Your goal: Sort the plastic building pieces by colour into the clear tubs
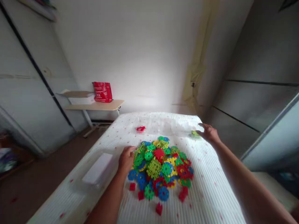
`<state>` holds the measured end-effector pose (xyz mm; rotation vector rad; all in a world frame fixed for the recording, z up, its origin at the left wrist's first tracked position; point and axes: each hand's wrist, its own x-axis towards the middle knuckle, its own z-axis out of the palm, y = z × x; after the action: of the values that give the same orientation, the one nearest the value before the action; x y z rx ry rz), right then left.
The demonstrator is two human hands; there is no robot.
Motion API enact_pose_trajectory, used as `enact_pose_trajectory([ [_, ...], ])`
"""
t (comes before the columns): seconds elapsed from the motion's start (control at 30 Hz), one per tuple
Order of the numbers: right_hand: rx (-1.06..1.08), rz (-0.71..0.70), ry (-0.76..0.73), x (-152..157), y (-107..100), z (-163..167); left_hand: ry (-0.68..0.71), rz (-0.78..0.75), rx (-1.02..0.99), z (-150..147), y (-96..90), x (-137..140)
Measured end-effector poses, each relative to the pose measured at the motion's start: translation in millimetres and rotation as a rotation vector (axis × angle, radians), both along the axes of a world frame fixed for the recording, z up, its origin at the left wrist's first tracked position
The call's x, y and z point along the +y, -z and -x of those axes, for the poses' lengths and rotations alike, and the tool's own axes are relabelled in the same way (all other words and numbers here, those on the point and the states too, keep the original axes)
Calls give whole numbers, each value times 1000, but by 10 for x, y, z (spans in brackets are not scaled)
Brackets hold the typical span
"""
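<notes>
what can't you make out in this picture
Head view, all of these:
Lower pieces of the pile: hidden under the upper ones.
Whether the left hand grips a piece: its fingers are partly hidden by the hand itself, and blurred.
Whether the right hand touches the yellow-green piece: blurred.
Smaller print on the red bag: too small.
Object at top left: cut off by the top edge.

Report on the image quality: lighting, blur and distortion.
Head view: light is brightest mid-wall, while the panels at right sit dim; head view: wide-angle stretch tilts the door panels at left and elongates the right forearm; head view: the white box looks smeared, and the right hand is soft, its grip unclear.
</notes>
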<state>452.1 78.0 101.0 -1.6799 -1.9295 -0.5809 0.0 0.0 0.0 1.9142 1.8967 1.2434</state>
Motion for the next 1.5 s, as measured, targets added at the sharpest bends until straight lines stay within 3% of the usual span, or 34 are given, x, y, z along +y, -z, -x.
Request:
enact_pose_trajectory([
  [0.13,5,-102,-212,-317,225,183,-13,-15,-14,-32,-34,-15],
  [0.23,11,-102,-344,-541,452,316,-13,-11,-24,-56,-78,-42],
  [0.47,20,36,-356,-676,808,406,-31,-30,-49,-78,-113,-70],
  [0.63,23,94,-286,-647,833,395,-24,-15,-42,-75,-118,-64],
  [1.23,30,126,-276,-664,840,436,-12,-8,-10,-53,-99,-50],
  [1.5,241,189,-307,-682,793,444,-15,-20,-30,-58,-98,-49],
])
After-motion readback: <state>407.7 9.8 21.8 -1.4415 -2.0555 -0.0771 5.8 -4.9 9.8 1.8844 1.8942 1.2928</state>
